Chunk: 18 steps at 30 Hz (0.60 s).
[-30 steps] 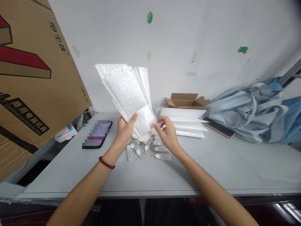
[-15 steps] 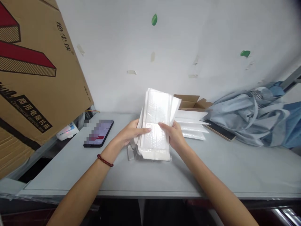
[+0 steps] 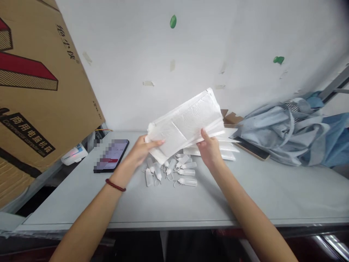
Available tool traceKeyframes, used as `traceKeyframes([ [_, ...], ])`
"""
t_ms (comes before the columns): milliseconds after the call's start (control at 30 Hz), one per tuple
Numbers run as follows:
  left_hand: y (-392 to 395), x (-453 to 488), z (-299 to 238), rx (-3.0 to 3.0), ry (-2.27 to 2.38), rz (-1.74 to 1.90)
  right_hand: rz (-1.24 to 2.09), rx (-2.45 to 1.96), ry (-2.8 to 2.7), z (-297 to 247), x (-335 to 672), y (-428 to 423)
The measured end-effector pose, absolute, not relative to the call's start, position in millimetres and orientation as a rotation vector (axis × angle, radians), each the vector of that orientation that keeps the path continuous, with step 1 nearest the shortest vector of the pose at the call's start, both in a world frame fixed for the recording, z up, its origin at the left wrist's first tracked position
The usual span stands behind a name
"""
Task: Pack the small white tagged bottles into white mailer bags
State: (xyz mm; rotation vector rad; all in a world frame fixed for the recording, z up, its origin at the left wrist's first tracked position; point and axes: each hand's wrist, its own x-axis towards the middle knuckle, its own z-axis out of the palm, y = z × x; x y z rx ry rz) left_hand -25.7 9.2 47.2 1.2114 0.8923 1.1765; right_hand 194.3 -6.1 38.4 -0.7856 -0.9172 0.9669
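Both hands hold a stack of white bubble mailers [image 3: 188,123] above the grey table [image 3: 245,200], tilted with its right end raised. My left hand [image 3: 141,149] pinches the lower left end, and my right hand [image 3: 209,149] grips the right side from below. A dark red bead bracelet circles my left wrist. Under the stack, several small clear plastic bottles [image 3: 171,171] lie loose on the table.
More white mailers [image 3: 229,154] lie flat behind my right hand, beside an open cardboard box [image 3: 231,118]. A phone [image 3: 110,156] lies at the left. A large printed carton [image 3: 35,83] leans at the far left. Blue clothing [image 3: 294,127] is heaped at the right.
The stack swung from fanned upright in my left hand, down onto the bottles, then up again held sideways in both hands. The bottles are uncovered again.
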Motion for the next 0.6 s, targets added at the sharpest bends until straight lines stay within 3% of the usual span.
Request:
traceKeyframes([
  [200, 29, -92, 60, 1.395, 1.061, 1.011, 0.94, -0.859, -0.955, 34, 240, 6],
  [400, 32, -95, 52, 1.445, 1.059, 0.968, 0.994, -0.868, -1.491, 41, 252, -5],
  [600, 31, -97, 50, 1.467, 1.124, 0.9, 1.082, -1.006, -1.644, 49, 258, -14],
])
